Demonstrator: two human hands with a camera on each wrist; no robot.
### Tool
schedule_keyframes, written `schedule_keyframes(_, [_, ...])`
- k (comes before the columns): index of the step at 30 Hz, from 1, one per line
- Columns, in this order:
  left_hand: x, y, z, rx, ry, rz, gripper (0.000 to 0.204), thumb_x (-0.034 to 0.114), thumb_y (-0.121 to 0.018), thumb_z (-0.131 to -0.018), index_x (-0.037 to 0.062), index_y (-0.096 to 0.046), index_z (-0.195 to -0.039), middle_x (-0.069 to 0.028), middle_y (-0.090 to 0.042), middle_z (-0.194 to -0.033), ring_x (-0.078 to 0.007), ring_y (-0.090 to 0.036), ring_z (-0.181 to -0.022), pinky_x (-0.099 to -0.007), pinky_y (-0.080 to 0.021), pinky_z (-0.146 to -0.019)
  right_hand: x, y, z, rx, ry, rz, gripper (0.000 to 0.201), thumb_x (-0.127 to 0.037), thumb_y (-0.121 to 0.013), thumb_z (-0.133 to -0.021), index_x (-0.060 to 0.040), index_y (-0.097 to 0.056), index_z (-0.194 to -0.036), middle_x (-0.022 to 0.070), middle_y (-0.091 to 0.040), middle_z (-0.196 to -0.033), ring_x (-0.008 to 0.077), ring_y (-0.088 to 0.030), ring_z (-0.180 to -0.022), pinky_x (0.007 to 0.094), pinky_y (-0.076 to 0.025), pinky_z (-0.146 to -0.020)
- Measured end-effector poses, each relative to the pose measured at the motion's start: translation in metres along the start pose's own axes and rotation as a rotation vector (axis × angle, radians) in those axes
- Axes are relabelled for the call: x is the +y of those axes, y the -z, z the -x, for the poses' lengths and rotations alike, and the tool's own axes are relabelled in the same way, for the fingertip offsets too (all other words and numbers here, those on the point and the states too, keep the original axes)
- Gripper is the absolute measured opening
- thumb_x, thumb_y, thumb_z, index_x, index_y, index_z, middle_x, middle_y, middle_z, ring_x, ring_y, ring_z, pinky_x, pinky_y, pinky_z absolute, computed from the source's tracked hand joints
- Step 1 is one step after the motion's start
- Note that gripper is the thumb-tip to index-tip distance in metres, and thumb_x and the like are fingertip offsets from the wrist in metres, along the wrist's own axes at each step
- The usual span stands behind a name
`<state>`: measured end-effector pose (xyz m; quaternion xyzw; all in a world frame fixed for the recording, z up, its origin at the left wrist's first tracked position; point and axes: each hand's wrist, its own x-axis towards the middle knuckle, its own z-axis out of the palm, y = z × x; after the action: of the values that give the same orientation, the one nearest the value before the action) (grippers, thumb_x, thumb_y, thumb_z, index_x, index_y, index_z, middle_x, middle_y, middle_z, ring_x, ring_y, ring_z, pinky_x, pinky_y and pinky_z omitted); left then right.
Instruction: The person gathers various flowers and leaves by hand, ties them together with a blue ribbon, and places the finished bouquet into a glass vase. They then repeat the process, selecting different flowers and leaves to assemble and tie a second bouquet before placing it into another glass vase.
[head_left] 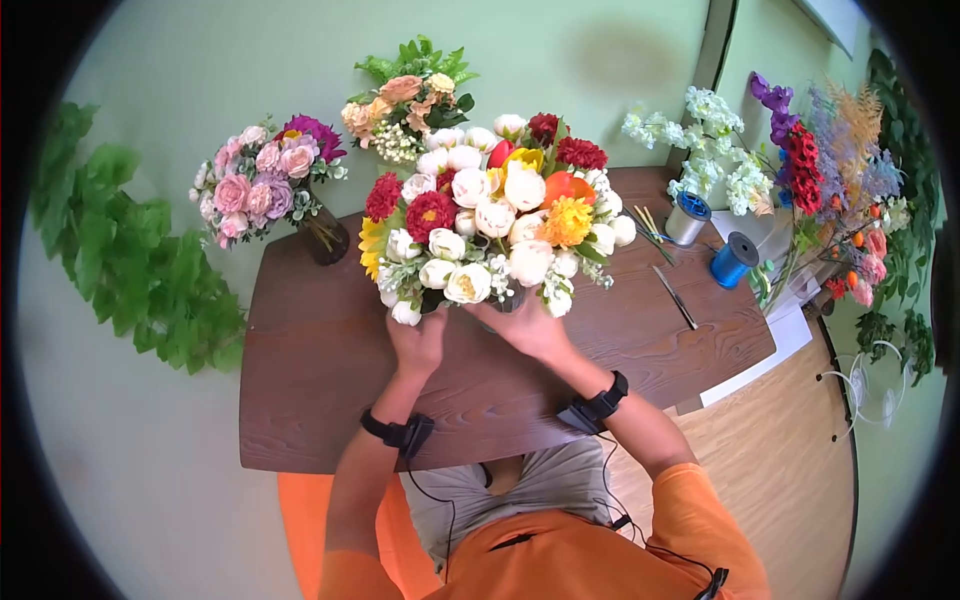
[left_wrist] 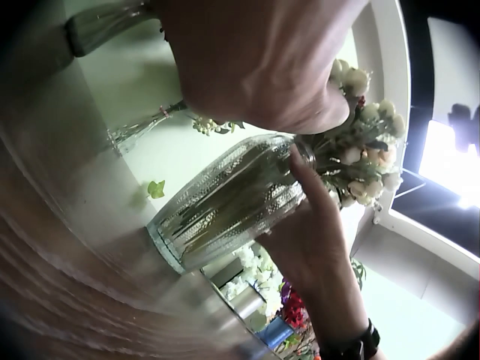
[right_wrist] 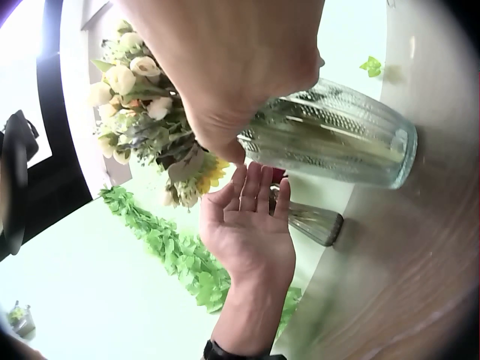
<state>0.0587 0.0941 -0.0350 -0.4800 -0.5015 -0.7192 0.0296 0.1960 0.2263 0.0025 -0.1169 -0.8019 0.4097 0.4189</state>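
A bouquet of white, red, yellow and orange flowers rises from a ribbed clear glass vase on the table. My right hand grips the vase near its neck; in the left wrist view the thumb of this right hand lies by the rim. On the other side, my left hand is just under the flowers. The right wrist view shows that left hand palm exposed, fingers loosely extended beside the vase neck; whether they touch it is unclear.
Pink and purple flowers stand in a vase at the left, a peach bunch behind. To the right are silver and blue spools, a slim tool, stems and more flowers.
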Motion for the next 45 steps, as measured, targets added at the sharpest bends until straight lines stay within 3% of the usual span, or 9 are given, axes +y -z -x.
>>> schedule_keyframes(2, [-0.008,0.012,-0.001,0.181,0.175,-0.056,0.036,0.006,-0.070,-0.093,-0.0042,-0.060,-0.126,-0.0068,-0.068,-0.117,-0.0153,-0.063,-0.107,-0.0308,-0.049,-0.094,-0.007,-0.006,0.004,0.001,-0.043,0.075,0.087,-0.031,-0.090,-0.077,0.0107,-0.044,-0.138,0.0190,-0.066,-0.127,0.0265,-0.067,-0.112,0.0370,-0.052,-0.100])
schedule_keyframes(4, [-0.005,0.019,-0.004,0.182,0.231,-0.065,0.035,0.004,-0.068,-0.094,-0.0040,-0.060,-0.127,-0.0064,-0.068,-0.117,-0.0135,-0.062,-0.107,-0.0293,-0.049,-0.093,-0.007,-0.013,0.004,0.007,-0.282,0.085,0.117,-0.042,-0.095,-0.068,0.0171,-0.027,-0.142,0.0270,-0.062,-0.130,0.0304,-0.066,-0.117,0.0386,-0.052,-0.101])
schedule_keyframes(7, [-0.011,0.025,-0.006,0.219,0.326,0.074,0.033,0.005,-0.069,-0.095,-0.0019,-0.062,-0.126,-0.0043,-0.069,-0.115,-0.0088,-0.062,-0.103,-0.0260,-0.049,-0.089,-0.010,-0.015,0.001,0.023,-0.339,0.098,0.127,-0.046,-0.096,-0.064,0.0178,-0.021,-0.143,0.0302,-0.061,-0.130,0.0327,-0.066,-0.118,0.0402,-0.053,-0.101])
schedule_keyframes(15, [-0.026,0.043,0.004,0.103,0.678,0.314,0.015,0.014,-0.062,-0.102,0.0030,-0.063,-0.112,-0.0070,-0.069,-0.102,-0.0122,-0.065,-0.090,-0.0270,-0.054,-0.081,0.008,0.003,-0.021,0.154,-0.339,0.175,0.122,-0.047,-0.097,-0.059,0.0182,-0.032,-0.138,0.0284,-0.061,-0.128,0.0311,-0.065,-0.116,0.0390,-0.053,-0.101])
schedule_keyframes(19, [-0.021,0.035,0.009,0.067,0.695,0.476,0.014,0.018,-0.061,-0.103,0.0045,-0.063,-0.107,-0.0072,-0.068,-0.099,-0.0137,-0.065,-0.090,-0.0291,-0.054,-0.084,0.048,0.029,-0.051,0.228,-0.241,0.214,0.110,-0.037,-0.099,-0.058,0.0157,-0.038,-0.134,0.0275,-0.061,-0.124,0.0318,-0.062,-0.117,0.0401,-0.051,-0.102])
schedule_keyframes(22, [-0.014,0.028,0.010,0.019,0.711,0.486,0.013,0.017,-0.060,-0.103,0.0043,-0.062,-0.106,-0.0076,-0.067,-0.100,-0.0146,-0.065,-0.091,-0.0301,-0.054,-0.084,0.089,0.046,-0.076,0.296,-0.076,0.201,0.122,-0.040,-0.097,-0.058,0.0159,-0.030,-0.143,0.0320,-0.054,-0.135,0.0373,-0.057,-0.127,0.0438,-0.047,-0.107])
schedule_keyframes(25, [-0.010,0.024,0.012,-0.027,0.721,0.488,0.012,0.016,-0.059,-0.103,0.0040,-0.062,-0.106,-0.0080,-0.067,-0.101,-0.0154,-0.066,-0.092,-0.0304,-0.054,-0.085,0.130,0.060,-0.103,0.302,-0.093,0.301,0.124,-0.041,-0.097,-0.058,0.0171,-0.028,-0.144,0.0334,-0.053,-0.136,0.0378,-0.055,-0.129,0.0433,-0.044,-0.110])
schedule_keyframes(39, [-0.022,0.018,0.023,-0.114,0.870,0.525,0.015,0.018,-0.061,-0.102,0.0042,-0.063,-0.107,-0.0090,-0.068,-0.102,-0.0159,-0.066,-0.093,-0.0307,-0.054,-0.086,0.181,0.074,-0.186,0.209,0.035,0.200,0.113,-0.041,-0.096,-0.060,0.0162,-0.036,-0.137,0.0282,-0.067,-0.115,0.0337,-0.068,-0.107,0.0424,-0.054,-0.094])
schedule_keyframes(45, [-0.024,0.017,0.023,-0.140,0.871,0.512,0.015,0.018,-0.061,-0.102,0.0041,-0.063,-0.108,-0.0091,-0.069,-0.102,-0.0159,-0.066,-0.094,-0.0307,-0.054,-0.086,0.194,0.073,-0.197,0.196,-0.011,0.238,0.115,-0.041,-0.097,-0.060,0.0149,-0.035,-0.139,0.0269,-0.067,-0.117,0.0326,-0.068,-0.109,0.0398,-0.053,-0.096])
